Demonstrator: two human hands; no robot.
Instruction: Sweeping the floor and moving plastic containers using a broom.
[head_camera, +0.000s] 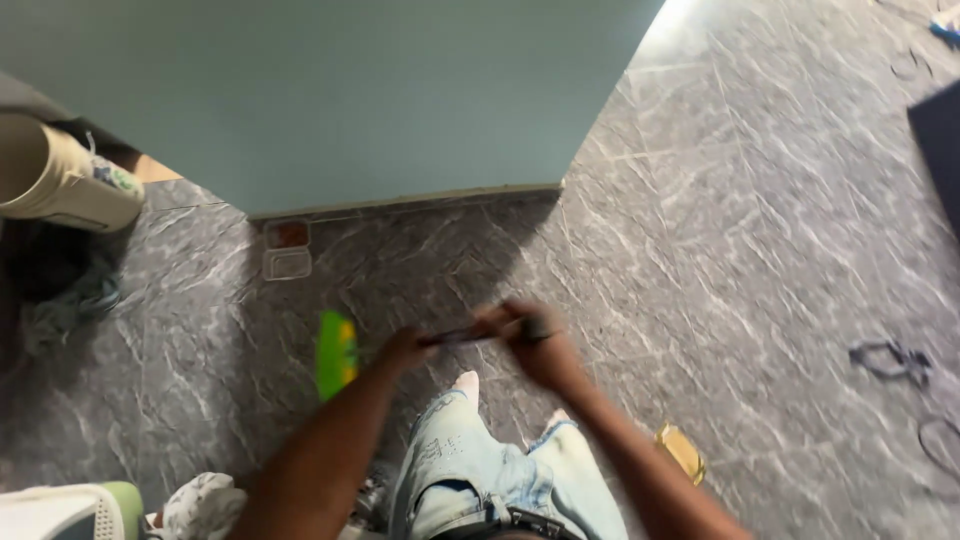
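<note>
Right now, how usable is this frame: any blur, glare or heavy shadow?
Head view: motion blur smears both hands, left and right, and the thin dark object between them; glare washes the wall's top right corner; shadow darkens the marbled floor under the wall.

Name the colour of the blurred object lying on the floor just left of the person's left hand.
Bright green with a yellow patch: the blurred object, seen in the head view.

Two hands: left hand (403, 350), right hand (530, 345). One dark slim tool (470, 334) between them. One green brush (336, 352). One beige bin (60, 178). One yellow scrap (681, 450).
</note>
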